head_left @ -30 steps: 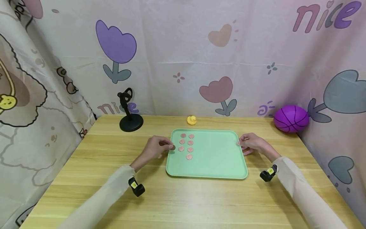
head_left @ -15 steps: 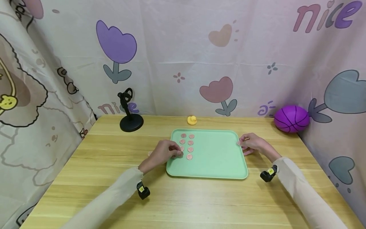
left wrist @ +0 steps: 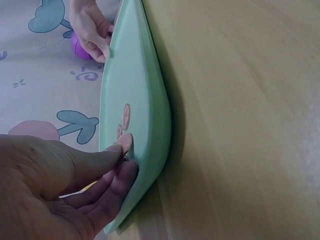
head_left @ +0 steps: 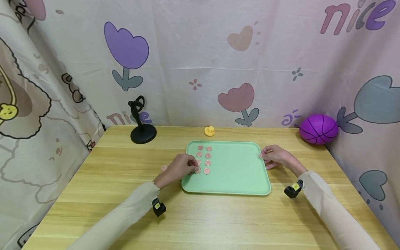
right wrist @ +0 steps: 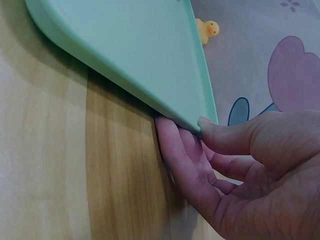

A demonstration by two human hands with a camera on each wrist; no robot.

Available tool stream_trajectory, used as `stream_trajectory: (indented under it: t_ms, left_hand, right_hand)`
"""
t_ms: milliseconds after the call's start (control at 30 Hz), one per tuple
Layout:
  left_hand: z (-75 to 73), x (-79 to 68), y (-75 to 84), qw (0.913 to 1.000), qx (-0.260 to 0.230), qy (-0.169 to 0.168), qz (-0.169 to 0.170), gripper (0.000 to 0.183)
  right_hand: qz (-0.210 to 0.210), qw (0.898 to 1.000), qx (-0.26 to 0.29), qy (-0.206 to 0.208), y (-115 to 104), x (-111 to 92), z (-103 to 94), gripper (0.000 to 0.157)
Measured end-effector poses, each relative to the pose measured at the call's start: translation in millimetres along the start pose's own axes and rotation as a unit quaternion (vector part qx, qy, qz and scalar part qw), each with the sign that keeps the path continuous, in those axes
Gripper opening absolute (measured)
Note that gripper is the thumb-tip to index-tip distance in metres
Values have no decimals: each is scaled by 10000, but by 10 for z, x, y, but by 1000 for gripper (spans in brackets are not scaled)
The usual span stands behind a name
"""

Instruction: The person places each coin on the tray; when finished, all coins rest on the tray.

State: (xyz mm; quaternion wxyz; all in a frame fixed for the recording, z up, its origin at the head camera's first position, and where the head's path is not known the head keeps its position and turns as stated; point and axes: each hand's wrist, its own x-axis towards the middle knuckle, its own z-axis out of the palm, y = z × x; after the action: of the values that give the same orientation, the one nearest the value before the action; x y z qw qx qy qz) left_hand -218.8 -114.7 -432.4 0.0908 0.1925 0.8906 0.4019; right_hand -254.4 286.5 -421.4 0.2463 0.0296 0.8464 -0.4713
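Over the left part of the mint-green tray (head_left: 235,170), my left hand (head_left: 179,166) pinches a copper-coloured coin (left wrist: 125,143) between thumb and fingers. The coin is tilted, low over the tray floor; whether its lower edge touches the tray I cannot tell. Several like coins (head_left: 208,156) lie flat there in two columns. One of them is partly hidden by the fingers. My right hand (head_left: 276,155) grips the tray's right rim, thumb on top and fingers beneath, as the right wrist view shows. Left of the tray, another coin (head_left: 164,167) lies on the table beside my left hand.
A yellow rubber duck (head_left: 209,131) sits behind the tray on the wooden table (head_left: 225,222). At the back left stands a black stand (head_left: 142,133) with a round base. A purple basketball (head_left: 318,129) is at the back right corner. A printed curtain hangs behind.
My left hand has moved right and slightly down, carrying its coin from the tray's left rim to the near end of the left column. The right hand stays on the rim.
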Motion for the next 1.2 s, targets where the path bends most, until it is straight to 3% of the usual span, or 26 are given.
stream_trajectory:
  t_ms: [333, 733, 1033, 1200]
  left_hand:
    - [54, 30, 83, 9984, 541, -134, 27, 14]
    - [12, 38, 101, 9979, 575, -180, -245, 15]
    - [2, 51, 91, 9980, 607, -1, -183, 14]
    - [-56, 25, 31, 9985, 512, 170, 49, 9]
  right_hand:
    - [-20, 10000, 45, 5, 14, -14, -9, 21]
    - [-18, 10000, 16, 2, 1, 16, -6, 20]
    - [-16, 10000, -36, -13, -6, 33, -8, 19]
    - [33, 10000, -23, -4, 2, 18, -5, 18]
